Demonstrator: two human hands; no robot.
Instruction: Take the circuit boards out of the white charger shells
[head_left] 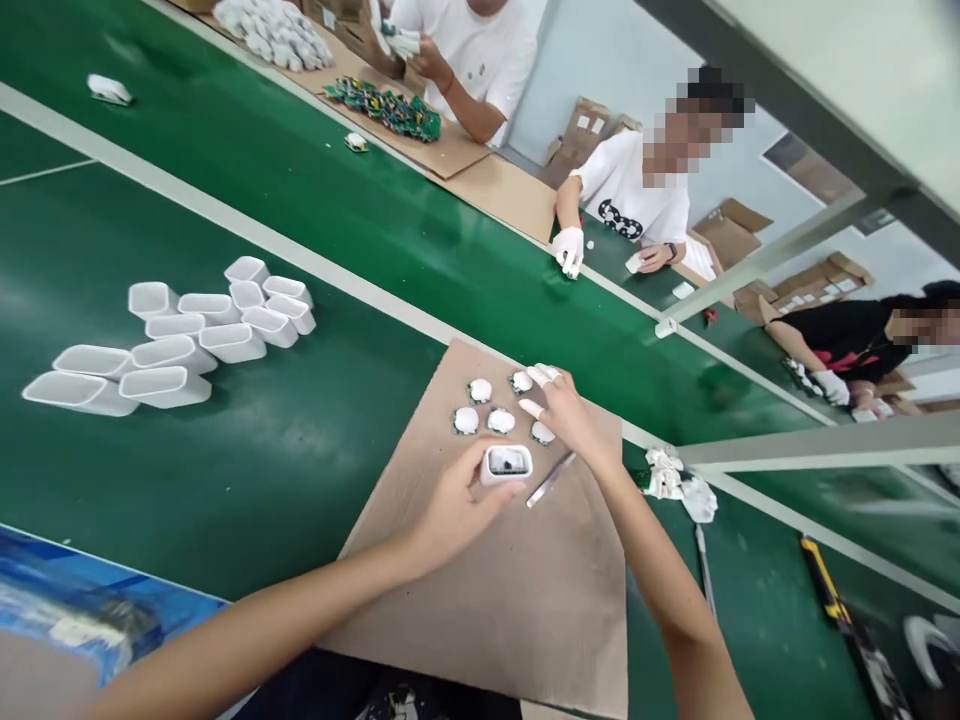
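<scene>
My left hand (457,495) is closed around a white plastic housing (508,465), whose open end faces up and shows something dark inside. Over the far part of a brown cardboard sheet (510,580), my right hand (559,405) stretches out its fingers, with thumb and fingertips apart. White finger cots cover several of its fingertips. The nearest piece to those fingertips is a small green circuit board with a white round top (520,382); whether they touch is hard to tell. Several similar boards (500,420) lie beside it. Metal tweezers (551,480) rest below my right hand.
Several empty white housings (169,352) stand on the green table to the left. A green conveyor belt (360,230) runs beyond a pale rail. Crumpled white gloves (679,483) and a yellow-black cutter (823,580) lie right. Co-workers sit across the belt.
</scene>
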